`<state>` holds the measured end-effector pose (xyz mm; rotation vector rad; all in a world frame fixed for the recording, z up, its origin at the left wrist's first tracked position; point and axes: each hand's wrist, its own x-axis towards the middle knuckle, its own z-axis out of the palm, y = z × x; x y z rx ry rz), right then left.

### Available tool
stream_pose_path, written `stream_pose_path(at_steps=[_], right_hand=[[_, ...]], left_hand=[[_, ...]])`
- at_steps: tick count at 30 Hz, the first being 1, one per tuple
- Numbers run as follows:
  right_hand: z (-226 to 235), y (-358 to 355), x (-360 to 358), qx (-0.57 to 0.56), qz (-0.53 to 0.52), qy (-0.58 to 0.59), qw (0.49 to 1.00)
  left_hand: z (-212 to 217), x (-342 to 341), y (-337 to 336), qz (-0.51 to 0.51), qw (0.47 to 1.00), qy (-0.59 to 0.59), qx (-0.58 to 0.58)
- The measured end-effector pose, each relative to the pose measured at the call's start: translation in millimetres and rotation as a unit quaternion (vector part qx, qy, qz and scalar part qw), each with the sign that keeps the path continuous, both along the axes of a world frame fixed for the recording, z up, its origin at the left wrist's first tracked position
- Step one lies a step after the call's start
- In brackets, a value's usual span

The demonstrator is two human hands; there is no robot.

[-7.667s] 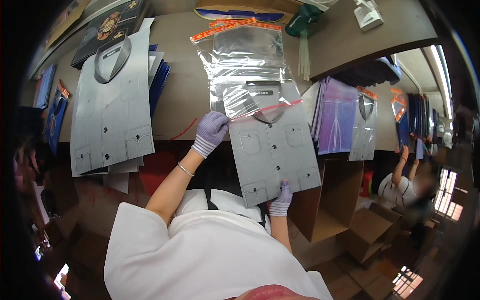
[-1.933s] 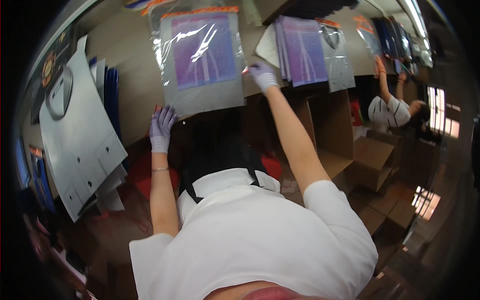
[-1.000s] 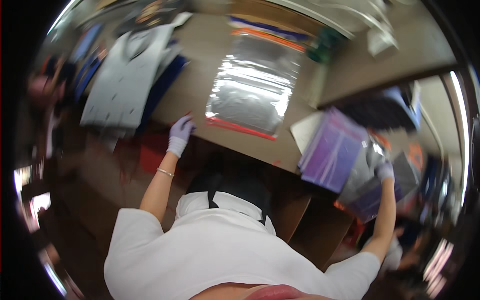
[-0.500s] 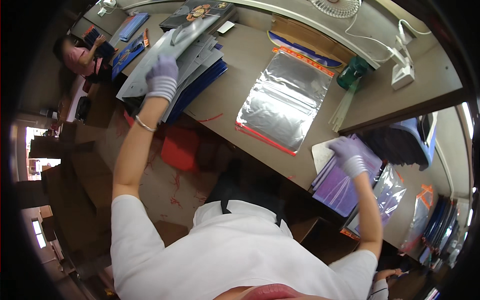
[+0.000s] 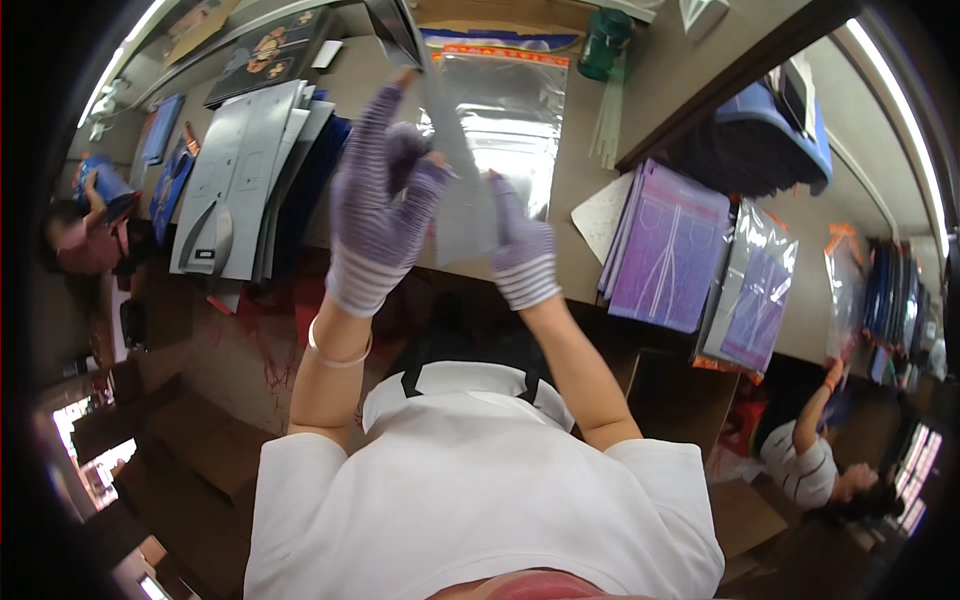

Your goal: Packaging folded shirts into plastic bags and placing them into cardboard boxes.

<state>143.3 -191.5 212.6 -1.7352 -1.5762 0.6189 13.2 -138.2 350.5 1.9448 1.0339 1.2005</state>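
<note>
The grey shirt-like panel [image 5: 455, 130] stands nearly edge-on at twelve o'clock, collar end uppermost, between the left hand [image 5: 388, 195], fingers raised along it, and the right hand [image 5: 524, 245] by its lower end, presumably to steady both sides; blur means I cannot tell whether either grip is closed. Beyond it a clear bag [image 5: 540, 110] lies flat. Matching grey sheets [image 5: 235, 150] fan at ten o'clock, purple packs [image 5: 670, 245] at two, apparently within each hand's reach.

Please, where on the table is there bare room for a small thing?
Bare tabletop shows between the clear bags and the pale sticks, and between the white card and those bags. Crowded: the middle, under the held grey shirt, and the right, where purple packs are stacked.
</note>
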Motion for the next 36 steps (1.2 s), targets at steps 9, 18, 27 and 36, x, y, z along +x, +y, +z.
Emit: stream_pose_path(at_steps=[9,18,27,36], right_hand=[[-93.3,-144.3,46.9,0.107,-0.318,0.031,0.941],[-33.0,-315.3,-80.4,-0.028,-0.426,-0.189,0.884],[-67.5,-225.0,-173.9,-0.048,-0.359,-0.040,0.931],[-54.8,-274.3,-114.8,-0.030,-0.434,0.024,0.900]], left_hand=[[-293.2,-65.1,87.4,-0.229,0.906,0.356,0.005],[-356.7,-54.7,123.8,-0.213,0.935,0.257,-0.117],[-351.7,-36.4,166.0,-0.216,0.880,0.357,-0.227],[-218.7,-53.2,189.4,-0.147,0.984,0.083,-0.060]])
